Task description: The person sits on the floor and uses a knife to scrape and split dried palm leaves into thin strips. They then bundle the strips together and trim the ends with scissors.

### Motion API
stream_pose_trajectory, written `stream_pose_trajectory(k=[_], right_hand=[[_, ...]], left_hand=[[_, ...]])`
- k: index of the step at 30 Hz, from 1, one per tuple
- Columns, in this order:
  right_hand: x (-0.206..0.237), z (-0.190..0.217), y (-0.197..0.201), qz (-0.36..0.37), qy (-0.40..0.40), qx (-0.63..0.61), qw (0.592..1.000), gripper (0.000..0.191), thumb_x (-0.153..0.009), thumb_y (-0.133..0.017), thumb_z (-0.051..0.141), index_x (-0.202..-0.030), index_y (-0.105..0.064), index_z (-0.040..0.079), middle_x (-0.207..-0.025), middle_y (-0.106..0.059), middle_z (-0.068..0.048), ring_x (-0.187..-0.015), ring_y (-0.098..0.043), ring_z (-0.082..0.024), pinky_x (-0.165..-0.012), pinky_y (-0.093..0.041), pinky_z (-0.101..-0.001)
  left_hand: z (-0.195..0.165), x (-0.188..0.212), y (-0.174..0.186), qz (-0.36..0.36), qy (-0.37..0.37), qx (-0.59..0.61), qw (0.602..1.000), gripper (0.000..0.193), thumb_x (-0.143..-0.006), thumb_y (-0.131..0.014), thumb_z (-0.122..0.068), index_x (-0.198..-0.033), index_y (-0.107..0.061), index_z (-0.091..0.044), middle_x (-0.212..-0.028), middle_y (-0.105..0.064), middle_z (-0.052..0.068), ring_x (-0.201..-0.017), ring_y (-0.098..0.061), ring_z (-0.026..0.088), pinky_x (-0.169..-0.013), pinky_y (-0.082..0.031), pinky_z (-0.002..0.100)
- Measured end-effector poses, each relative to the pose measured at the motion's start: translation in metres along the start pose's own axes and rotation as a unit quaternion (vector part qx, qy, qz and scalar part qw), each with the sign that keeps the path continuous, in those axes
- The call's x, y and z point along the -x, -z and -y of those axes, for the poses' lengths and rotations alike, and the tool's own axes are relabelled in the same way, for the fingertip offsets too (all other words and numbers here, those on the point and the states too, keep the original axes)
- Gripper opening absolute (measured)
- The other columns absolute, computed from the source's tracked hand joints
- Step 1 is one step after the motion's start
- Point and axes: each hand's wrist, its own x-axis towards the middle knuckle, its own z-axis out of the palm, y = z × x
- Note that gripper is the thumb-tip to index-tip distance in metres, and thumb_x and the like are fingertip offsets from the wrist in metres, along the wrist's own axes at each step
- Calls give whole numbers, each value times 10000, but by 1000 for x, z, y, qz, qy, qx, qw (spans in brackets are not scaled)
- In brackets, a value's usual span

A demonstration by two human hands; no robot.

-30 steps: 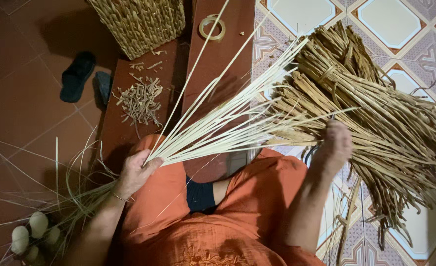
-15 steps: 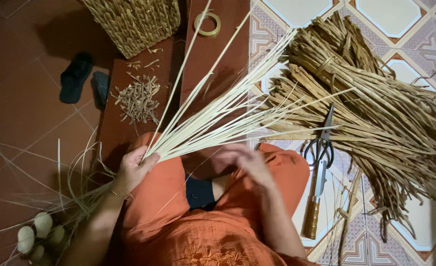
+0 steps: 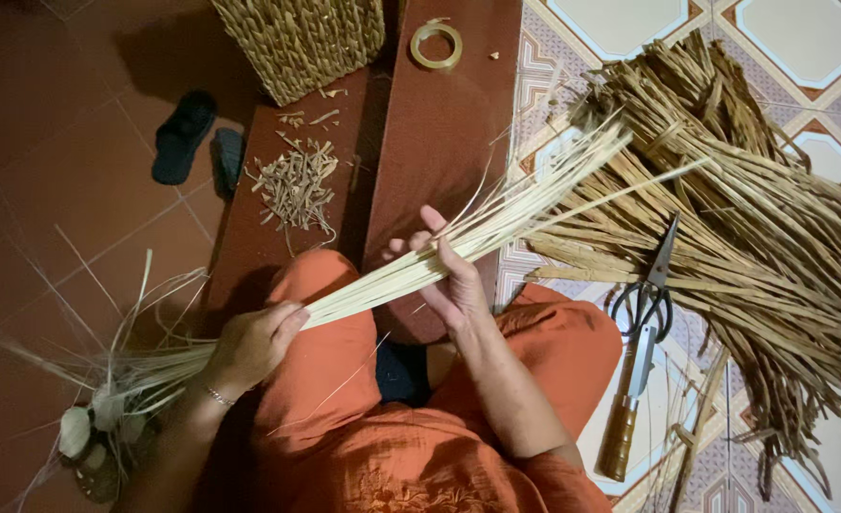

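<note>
2 hands (image 3: 344,304), 1 scissors (image 3: 650,294), 1 tape roll (image 3: 436,45).

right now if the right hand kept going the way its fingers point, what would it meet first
The right hand points up over the pale straw bundle it touches. Beyond that, probably the bare dark red bench, then the tape roll; depth is unclear.
</note>
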Motion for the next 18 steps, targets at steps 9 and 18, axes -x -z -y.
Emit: stream_pose_trajectory(k=[9, 18], right_hand=[[-17, 13, 15, -73, 51, -26, 996, 301, -1010, -641, 209, -1287, -589, 104, -958, -694, -100, -1014, -670, -291, -1150, -429, -589], [-10, -3, 17, -103, 66, 168, 978, 219, -1048, -580, 255, -1147, -605, 62, -984, -702, -131, -1132, -675, -286, -1025, -481, -501]], left_hand=[[53, 13, -1, 37, 135, -52, 989, 291, -993, -543, -338, -1011, -700, -94, -889, -700, 175, -840, -683, 393, -712, -526, 446], [-19, -45, 3, -84, -188, -123, 971, 617, -887, -705, -416, -1327, -576, -4, -1318, -599, 167, -1239, -551, 350, -1049, -401, 554]])
